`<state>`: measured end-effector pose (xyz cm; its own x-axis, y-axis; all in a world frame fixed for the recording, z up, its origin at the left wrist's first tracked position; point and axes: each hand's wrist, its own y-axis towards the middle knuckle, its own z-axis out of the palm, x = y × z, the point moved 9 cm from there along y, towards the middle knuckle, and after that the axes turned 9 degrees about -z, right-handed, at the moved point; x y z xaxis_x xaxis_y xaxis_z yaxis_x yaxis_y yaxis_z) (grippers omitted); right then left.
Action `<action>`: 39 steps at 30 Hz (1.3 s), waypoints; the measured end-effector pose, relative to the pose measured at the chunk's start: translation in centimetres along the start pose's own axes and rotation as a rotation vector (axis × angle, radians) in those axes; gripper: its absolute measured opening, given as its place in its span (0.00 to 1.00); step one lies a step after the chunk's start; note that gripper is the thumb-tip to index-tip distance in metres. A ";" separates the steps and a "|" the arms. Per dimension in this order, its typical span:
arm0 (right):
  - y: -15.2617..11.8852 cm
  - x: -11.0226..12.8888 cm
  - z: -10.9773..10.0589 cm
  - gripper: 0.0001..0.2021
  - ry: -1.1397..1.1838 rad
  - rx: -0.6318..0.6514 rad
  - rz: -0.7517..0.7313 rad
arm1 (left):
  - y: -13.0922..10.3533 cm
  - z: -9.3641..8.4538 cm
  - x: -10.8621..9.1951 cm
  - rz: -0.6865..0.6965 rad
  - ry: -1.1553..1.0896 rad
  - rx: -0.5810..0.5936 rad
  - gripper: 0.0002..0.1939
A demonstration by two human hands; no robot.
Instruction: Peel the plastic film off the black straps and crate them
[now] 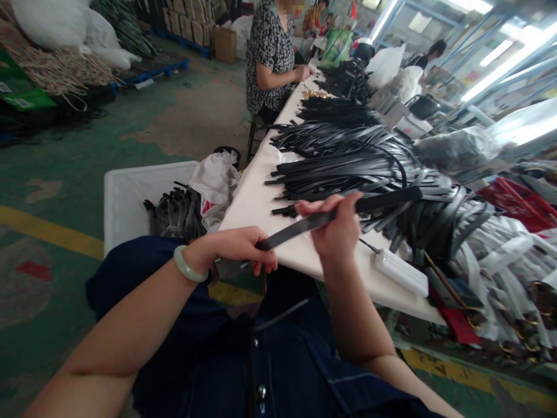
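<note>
A dark flat strap (pixel 300 228) stretches between my hands above the near edge of the white table (pixel 248 203). My left hand (pixel 250 247), below a pale bangle, pinches its lower end between thumb and fingers. Farther up, my right hand (pixel 337 226) is closed round the strap, and a black length of it (pixel 389 200) sticks out to the right. Behind my right hand lie bundles of black straps (pixel 331 174) along the table. Near my right forearm rests a white power strip (pixel 401 273) with a dark cord.
A white bin (pixel 148 174) with dark straps and a plastic bag (pixel 217 177) stands left of the table. A co-worker (pixel 272 58) sits farther along it. Whitish straps with metal rings (pixel 500 278) hang at the right.
</note>
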<state>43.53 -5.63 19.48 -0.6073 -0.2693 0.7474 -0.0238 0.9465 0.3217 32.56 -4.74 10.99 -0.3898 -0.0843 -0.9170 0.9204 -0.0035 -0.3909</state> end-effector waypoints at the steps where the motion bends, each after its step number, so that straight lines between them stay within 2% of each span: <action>1: 0.1 0.5 -3.8 0.29 0.103 -0.104 -0.052 | -0.5 0.4 0.9 -0.075 0.051 0.105 0.16; 3: -0.9 2.3 -12.0 0.20 0.722 -0.426 -0.321 | -1.3 0.1 2.2 -0.165 0.114 0.180 0.17; 4: -1.5 3.3 -14.8 0.19 0.873 -0.481 -0.441 | -1.5 -0.4 2.4 -0.174 0.129 0.153 0.18; 5: -2.0 3.5 -16.4 0.21 0.772 -0.556 -0.392 | -1.5 -1.0 2.2 -0.159 0.138 0.096 0.19; 6: -2.3 3.9 -16.9 0.22 0.636 -0.600 -0.351 | -1.3 -1.6 1.7 -0.127 0.143 0.025 0.20; 7: -2.3 4.1 -16.0 0.22 0.485 -0.578 -0.252 | -1.2 -1.9 1.1 -0.089 0.148 -0.042 0.20; 8: -1.8 3.7 -13.5 0.21 0.340 -0.468 -0.095 | -1.0 -2.0 0.5 -0.056 0.153 -0.091 0.21; 10: -1.5 1.1 -4.9 0.19 0.170 0.014 0.292 | -0.4 -1.6 -0.6 -0.015 0.181 -0.147 0.19; 12: -3.1 -1.1 3.0 0.21 0.130 0.470 0.520 | 0.0 -1.0 -1.1 0.011 0.248 -0.168 0.15; 13: -4.1 -1.9 5.7 0.22 0.150 0.652 0.585 | 0.1 -0.9 -0.9 0.005 0.282 -0.170 0.13; 14: -4.8 -2.5 7.2 0.22 0.156 0.765 0.616 | 0.1 -0.9 -0.4 -0.024 0.307 -0.154 0.12; 15: -5.0 -3.2 7.6 0.22 0.138 0.815 0.622 | 0.0 -1.0 0.4 -0.072 0.318 -0.125 0.12; 16: -4.9 -3.8 7.1 0.20 0.094 0.805 0.604 | -0.2 -1.2 1.5 -0.136 0.314 -0.091 0.12; 19: -3.5 -4.8 2.7 0.15 -0.075 0.634 0.508 | -1.3 -2.4 4.3 -0.284 0.214 -0.030 0.18; 21: -3.3 -5.0 0.8 0.15 -0.053 0.593 0.501 | -1.9 -2.5 4.9 -0.296 0.101 0.003 0.23; 23: -3.7 -5.2 0.3 0.16 0.032 0.597 0.544 | -2.0 -1.7 5.0 -0.285 -0.035 0.068 0.26; 26: -4.2 -5.5 1.1 0.17 0.106 0.613 0.591 | -1.3 0.1 4.8 -0.270 -0.169 0.151 0.29; 31: -3.9 -5.2 2.7 0.16 0.167 0.636 0.537 | 0.4 0.9 4.7 -0.241 -0.148 0.097 0.27; 36: -4.0 -4.6 4.0 0.17 0.227 0.688 0.510 | 1.6 1.9 3.4 -0.164 -0.134 0.114 0.29; 39: -4.2 -4.3 5.7 0.14 0.188 0.723 0.462 | 2.6 2.8 3.2 -0.133 -0.179 0.122 0.30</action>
<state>41.73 -7.46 11.65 -0.5412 0.2037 0.8159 -0.3441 0.8317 -0.4358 33.82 -7.80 7.27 -0.5064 -0.2503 -0.8252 0.8623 -0.1459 -0.4849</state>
